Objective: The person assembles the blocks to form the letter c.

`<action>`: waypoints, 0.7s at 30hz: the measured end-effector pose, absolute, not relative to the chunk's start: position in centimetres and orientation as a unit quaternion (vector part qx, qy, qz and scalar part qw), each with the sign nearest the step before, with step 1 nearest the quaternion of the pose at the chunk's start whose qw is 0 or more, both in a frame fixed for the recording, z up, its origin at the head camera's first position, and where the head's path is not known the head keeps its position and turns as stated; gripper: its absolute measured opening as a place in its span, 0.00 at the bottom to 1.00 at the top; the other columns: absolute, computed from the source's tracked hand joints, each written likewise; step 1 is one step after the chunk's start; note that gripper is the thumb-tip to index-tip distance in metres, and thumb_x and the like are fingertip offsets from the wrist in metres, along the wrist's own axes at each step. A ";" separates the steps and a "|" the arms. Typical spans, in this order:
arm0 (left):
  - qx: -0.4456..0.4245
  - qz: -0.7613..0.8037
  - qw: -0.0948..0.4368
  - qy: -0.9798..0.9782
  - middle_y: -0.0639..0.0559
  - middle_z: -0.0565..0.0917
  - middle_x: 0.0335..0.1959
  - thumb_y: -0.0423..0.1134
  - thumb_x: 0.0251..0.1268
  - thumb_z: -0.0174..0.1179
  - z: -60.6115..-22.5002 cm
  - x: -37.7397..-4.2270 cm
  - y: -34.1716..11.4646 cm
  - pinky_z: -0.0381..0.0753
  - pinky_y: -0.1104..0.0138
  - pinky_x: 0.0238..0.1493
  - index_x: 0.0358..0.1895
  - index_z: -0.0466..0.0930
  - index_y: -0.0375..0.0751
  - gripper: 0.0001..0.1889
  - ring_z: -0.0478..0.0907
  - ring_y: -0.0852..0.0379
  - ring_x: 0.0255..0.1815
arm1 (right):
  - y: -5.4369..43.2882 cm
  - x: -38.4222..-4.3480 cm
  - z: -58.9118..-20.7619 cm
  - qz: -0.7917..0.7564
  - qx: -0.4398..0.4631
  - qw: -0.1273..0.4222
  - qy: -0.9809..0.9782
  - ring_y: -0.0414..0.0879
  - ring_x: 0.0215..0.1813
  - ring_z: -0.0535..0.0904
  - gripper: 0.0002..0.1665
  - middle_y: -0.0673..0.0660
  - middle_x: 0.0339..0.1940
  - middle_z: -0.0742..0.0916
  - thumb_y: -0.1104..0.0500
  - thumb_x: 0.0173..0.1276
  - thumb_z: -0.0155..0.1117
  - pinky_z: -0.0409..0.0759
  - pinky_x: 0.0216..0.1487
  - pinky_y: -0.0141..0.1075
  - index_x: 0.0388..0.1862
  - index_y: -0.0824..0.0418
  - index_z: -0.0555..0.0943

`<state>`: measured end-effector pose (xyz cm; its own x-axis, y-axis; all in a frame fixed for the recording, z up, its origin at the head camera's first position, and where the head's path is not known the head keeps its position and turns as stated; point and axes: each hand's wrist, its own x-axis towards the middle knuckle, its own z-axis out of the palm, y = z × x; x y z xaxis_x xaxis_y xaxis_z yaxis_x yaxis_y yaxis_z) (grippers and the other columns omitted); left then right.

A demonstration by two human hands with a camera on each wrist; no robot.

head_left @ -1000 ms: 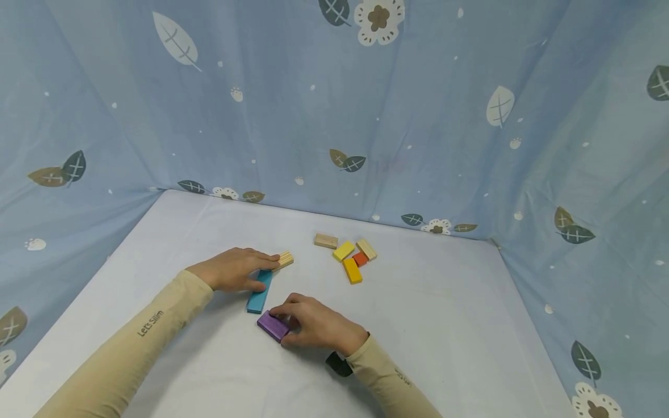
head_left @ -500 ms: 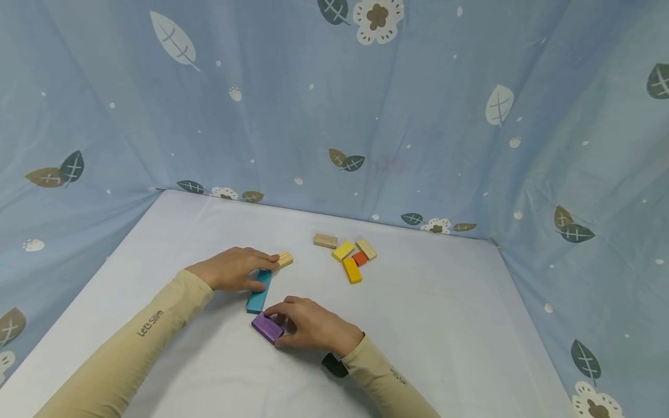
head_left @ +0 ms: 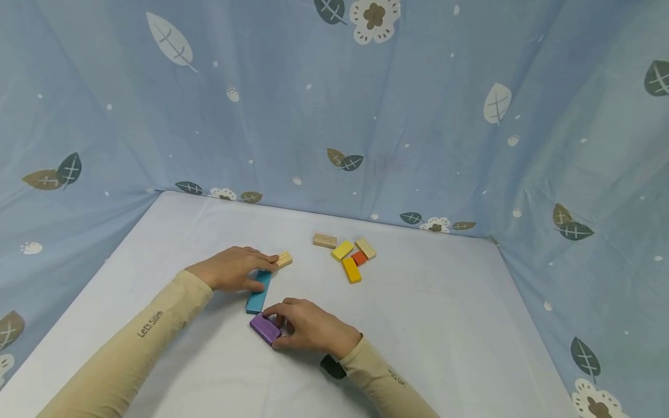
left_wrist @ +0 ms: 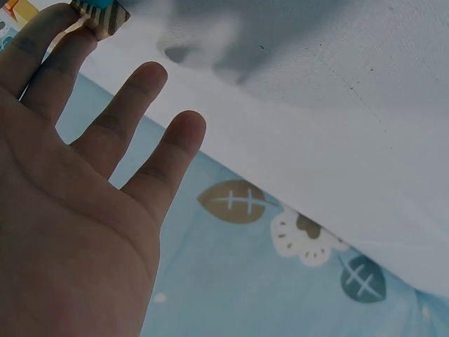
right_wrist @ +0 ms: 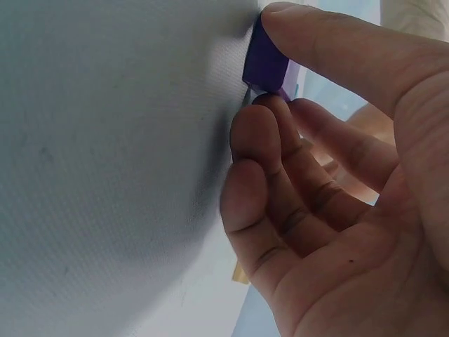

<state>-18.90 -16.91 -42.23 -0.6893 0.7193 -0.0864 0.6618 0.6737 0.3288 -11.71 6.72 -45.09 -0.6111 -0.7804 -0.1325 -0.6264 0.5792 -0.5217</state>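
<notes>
Right hand (head_left: 316, 328) pinches the purple block (head_left: 265, 329) between thumb and fingers, its other fingers loosely bent. Seen from the head view, that block lies on the white cloth (head_left: 418, 325), its long axis running from about 10 o'clock to 4 o'clock, the thumb near the 4 o'clock end. At 12 o'clock from it sits the blue block (head_left: 255, 302), so close that contact cannot be judged; its long axis is turned slightly past 12 and 6.

Left hand (head_left: 230, 270) has its fingers apart and extended, the thumb over the blue block and fingertips over the striped block (head_left: 284, 261), which points towards 2 o'clock.

Well apart, towards 2 o'clock from the purple block, the red block (head_left: 359, 258) lies among the yellow block (head_left: 342, 251), orange block (head_left: 352, 270) and ribbed block (head_left: 365, 248). The wood block (head_left: 325, 240) is towards 1 o'clock, pointing roughly 9 to 3.
</notes>
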 end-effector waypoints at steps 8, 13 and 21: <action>0.377 0.139 0.107 0.910 0.47 0.74 0.71 0.47 0.64 0.71 -42.2 -19.0 -16.9 0.71 0.42 0.66 0.66 0.80 0.42 0.28 0.73 0.36 0.67 | 6.7 -11.6 -45.2 -0.222 -0.400 0.176 0.872 0.31 0.36 0.73 0.32 0.43 0.41 0.83 0.51 0.63 0.77 0.73 0.38 0.20 0.65 0.53 0.79; 0.377 0.137 0.110 0.910 0.46 0.74 0.72 0.47 0.64 0.71 -42.1 -19.0 -16.8 0.70 0.41 0.66 0.66 0.80 0.42 0.28 0.72 0.34 0.67 | 6.7 -11.4 -45.2 -0.224 -0.401 0.171 0.872 0.31 0.36 0.73 0.31 0.43 0.41 0.83 0.51 0.64 0.77 0.73 0.38 0.20 0.65 0.53 0.78; 0.376 0.133 0.116 0.910 0.45 0.73 0.72 0.47 0.64 0.70 -41.9 -18.9 -16.7 0.71 0.41 0.66 0.66 0.80 0.42 0.28 0.72 0.35 0.68 | 6.4 -11.3 -45.1 -0.229 -0.395 0.176 0.872 0.30 0.37 0.73 0.32 0.41 0.41 0.82 0.49 0.64 0.77 0.73 0.38 0.19 0.65 0.54 0.78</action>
